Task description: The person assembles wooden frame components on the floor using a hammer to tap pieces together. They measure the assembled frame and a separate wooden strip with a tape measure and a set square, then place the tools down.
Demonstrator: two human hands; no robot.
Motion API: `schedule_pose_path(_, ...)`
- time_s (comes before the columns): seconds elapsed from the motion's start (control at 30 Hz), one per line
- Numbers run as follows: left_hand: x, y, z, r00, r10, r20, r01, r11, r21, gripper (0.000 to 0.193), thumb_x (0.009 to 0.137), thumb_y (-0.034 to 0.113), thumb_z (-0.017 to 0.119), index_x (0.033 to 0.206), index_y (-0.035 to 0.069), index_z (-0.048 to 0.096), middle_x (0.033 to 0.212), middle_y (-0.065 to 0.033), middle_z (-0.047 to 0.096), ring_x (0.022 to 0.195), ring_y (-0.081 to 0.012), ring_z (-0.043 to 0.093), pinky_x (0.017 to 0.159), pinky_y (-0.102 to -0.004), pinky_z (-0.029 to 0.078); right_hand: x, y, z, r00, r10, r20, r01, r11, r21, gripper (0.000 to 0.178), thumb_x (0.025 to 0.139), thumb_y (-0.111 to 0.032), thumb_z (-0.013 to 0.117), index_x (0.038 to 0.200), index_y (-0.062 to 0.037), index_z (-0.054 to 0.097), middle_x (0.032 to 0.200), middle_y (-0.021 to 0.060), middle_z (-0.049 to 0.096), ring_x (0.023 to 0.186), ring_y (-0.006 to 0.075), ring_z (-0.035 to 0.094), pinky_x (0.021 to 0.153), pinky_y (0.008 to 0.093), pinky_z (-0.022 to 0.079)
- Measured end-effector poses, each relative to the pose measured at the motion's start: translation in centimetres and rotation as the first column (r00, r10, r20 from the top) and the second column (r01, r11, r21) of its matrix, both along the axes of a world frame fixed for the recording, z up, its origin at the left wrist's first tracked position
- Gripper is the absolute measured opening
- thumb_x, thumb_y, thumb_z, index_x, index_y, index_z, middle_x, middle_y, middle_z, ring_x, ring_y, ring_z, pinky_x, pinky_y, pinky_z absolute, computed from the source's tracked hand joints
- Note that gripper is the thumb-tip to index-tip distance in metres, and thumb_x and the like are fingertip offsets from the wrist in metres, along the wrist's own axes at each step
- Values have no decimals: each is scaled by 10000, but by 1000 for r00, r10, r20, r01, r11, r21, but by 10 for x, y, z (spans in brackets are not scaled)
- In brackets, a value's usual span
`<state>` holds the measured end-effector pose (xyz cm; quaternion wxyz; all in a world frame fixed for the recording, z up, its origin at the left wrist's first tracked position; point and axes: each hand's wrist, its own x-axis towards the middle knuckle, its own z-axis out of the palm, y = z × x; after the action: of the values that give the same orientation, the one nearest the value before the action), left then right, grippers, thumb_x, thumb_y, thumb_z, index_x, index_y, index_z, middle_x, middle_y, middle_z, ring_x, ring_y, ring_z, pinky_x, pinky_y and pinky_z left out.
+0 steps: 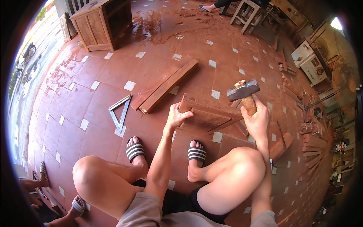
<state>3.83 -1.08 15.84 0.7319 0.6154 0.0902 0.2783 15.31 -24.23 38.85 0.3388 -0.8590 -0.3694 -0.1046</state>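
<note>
My left hand [178, 116] is closed around the left end of a reddish-brown framed wooden panel [208, 119], thumb on its near face. The panel is tilted up from the floor in front of my feet. In my right hand [258, 120] is a hammer, gripped by its short wooden handle [248, 105] close under the dark steel head [244, 91]. The hammer head is raised above the panel's right end. My right thumb and knuckles are close to the panel's right corner; whether they touch it I cannot tell.
Two wooden beams [166, 84] and a metal triangular square [121, 113] lie on the tiled floor ahead-left. A wooden cabinet [102, 26] stands far left, a stool [245, 17] far right. Wood strips [313, 151] are piled at right. Another person's feet [78, 204] show lower left.
</note>
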Motion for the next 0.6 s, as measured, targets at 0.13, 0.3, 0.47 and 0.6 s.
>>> schedule_pose_path(0.13,7,-4,25,986,88,-143,-82,995,49,539,743,404,935,1047,-11,773,925,-39,773,878,-88,667,814,-308,550,9,-23,-1,997,-62,34,62,998,-8,236,818,-141,798,809,16,622,678,220,635,644,396,660,610,451,497)
schedule_pose_path(0.3,22,-22,93,837,398,-375,-109,793,599,743,655,677,874,970,8,801,840,-192,762,810,-304,757,760,-412,588,19,-73,-15,982,-171,-81,171,985,-15,258,812,-161,799,798,17,613,623,157,602,569,265,608,580,417,477)
schedule_pose_path(0.47,37,-49,115,765,467,-444,142,551,823,769,640,774,810,882,44,802,814,-188,754,811,-342,749,748,-451,588,25,-98,-43,910,-248,-334,264,965,2,270,807,-168,812,787,25,624,612,110,607,575,201,599,584,404,482)
schedule_pose_path(0.6,50,-72,86,768,489,-414,192,441,877,658,665,705,825,826,67,801,788,-181,751,774,-348,749,733,-441,589,24,-108,-65,836,-199,-511,259,965,48,346,859,-232,820,716,-9,598,613,67,618,501,139,587,475,347,468)
